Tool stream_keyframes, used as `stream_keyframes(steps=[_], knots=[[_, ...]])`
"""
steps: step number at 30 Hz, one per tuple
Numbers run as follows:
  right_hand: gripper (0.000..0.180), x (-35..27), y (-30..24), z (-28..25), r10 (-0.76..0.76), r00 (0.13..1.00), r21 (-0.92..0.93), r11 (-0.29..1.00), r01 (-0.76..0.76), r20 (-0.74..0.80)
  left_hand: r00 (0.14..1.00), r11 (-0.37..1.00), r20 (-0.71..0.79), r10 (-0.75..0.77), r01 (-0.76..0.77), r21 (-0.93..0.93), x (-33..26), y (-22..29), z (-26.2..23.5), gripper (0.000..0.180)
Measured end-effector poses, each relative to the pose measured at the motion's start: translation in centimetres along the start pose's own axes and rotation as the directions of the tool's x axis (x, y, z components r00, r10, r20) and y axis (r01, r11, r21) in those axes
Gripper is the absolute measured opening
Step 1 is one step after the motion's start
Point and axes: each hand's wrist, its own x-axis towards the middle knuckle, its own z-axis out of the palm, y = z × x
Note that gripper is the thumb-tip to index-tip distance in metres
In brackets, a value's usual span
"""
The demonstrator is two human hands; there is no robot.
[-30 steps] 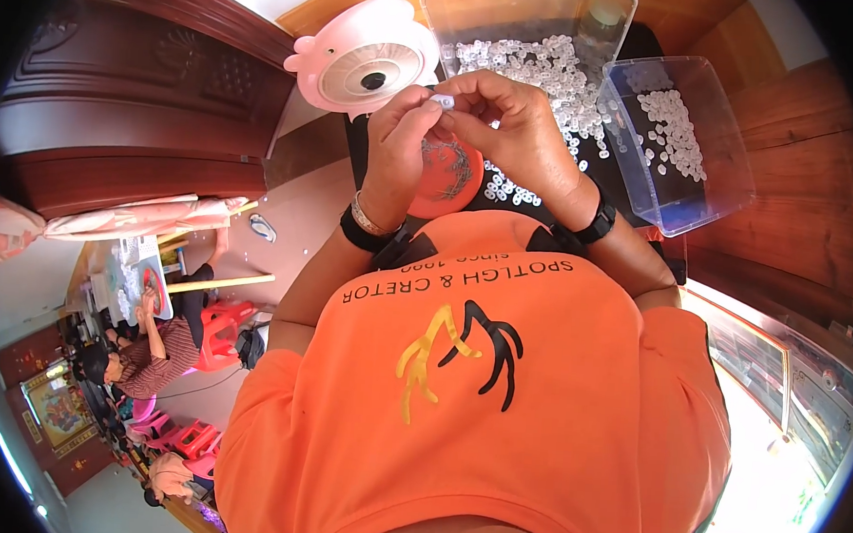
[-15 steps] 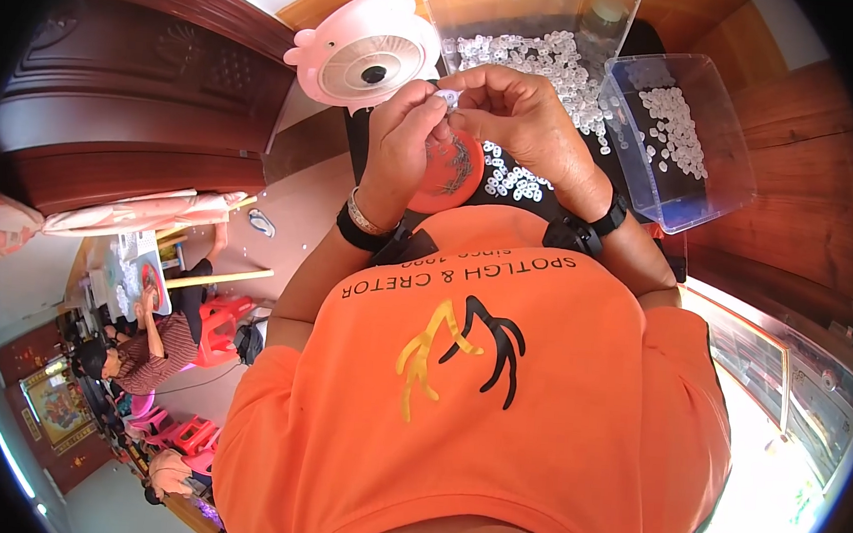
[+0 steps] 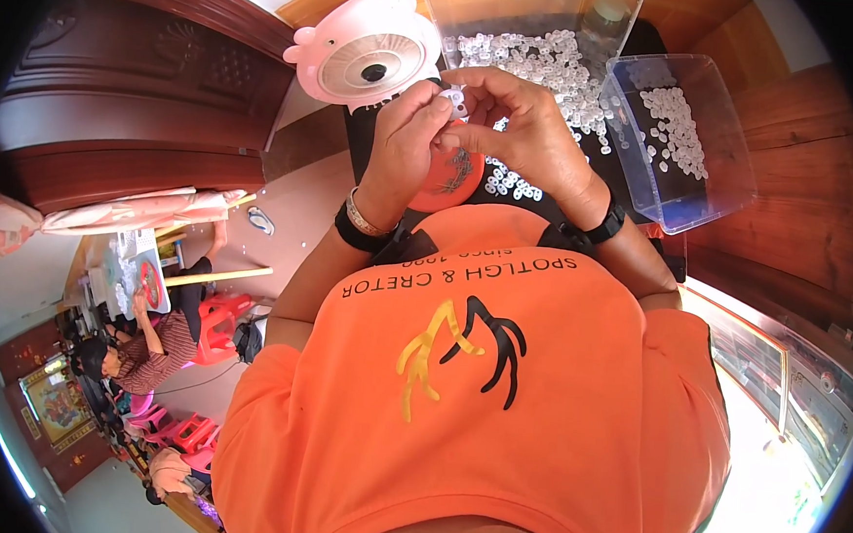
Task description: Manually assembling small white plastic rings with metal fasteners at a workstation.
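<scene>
Both hands meet over a red dish (image 3: 438, 195) of small grey metal pieces. My left hand (image 3: 401, 140) is closed, its thumb and fingers pinching a small white plastic piece with dark holes (image 3: 457, 99). From the other side my right hand (image 3: 525, 126) curls around that piece. Its thumb tip reaches the left fingertips, and the forefinger arches above; what its fingers hold is hidden. Beside the dish lies a group of loose white two-holed pieces (image 3: 515, 183) on the black tabletop (image 3: 559, 205).
A pink animal-shaped fan (image 3: 347, 52) stands left of a clear bin (image 3: 521, 1) with a heap of white pieces. At right, a tilted clear tub (image 3: 728, 173) holds more. Farther left, another person (image 3: 153, 352) sits near red stools (image 3: 219, 330), their hand at a red dish.
My right fingers have spread slightly from the left fingertips, and more of the white piece shows between them. The other person's hand has shifted at their dish.
</scene>
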Motion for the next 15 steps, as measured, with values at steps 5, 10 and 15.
stream_keyframes(steps=[5, 10, 15], knots=[[0.032, 0.21, 0.65, 0.21, -0.176, 0.984, -0.221, 0.962, 0.163, -0.037, 0.999, 1.0, 0.029, -0.031, 0.031, 0.004, 0.03, 0.27, -0.11, 0.023], [0.029, 0.15, 0.82, 0.16, -0.18, 0.983, -0.182, 0.968, 0.172, -0.03, 0.997, 0.998, 0.049, 0.059, -0.061, 0.027, 0.08, 0.19, -0.28, 0.023], [0.025, 0.18, 0.9, 0.21, -0.182, 0.983, -0.161, 0.971, 0.175, -0.029, 0.989, 0.985, 0.062, 0.133, -0.139, 0.101, 0.29, -0.08, -0.5, 0.022]])
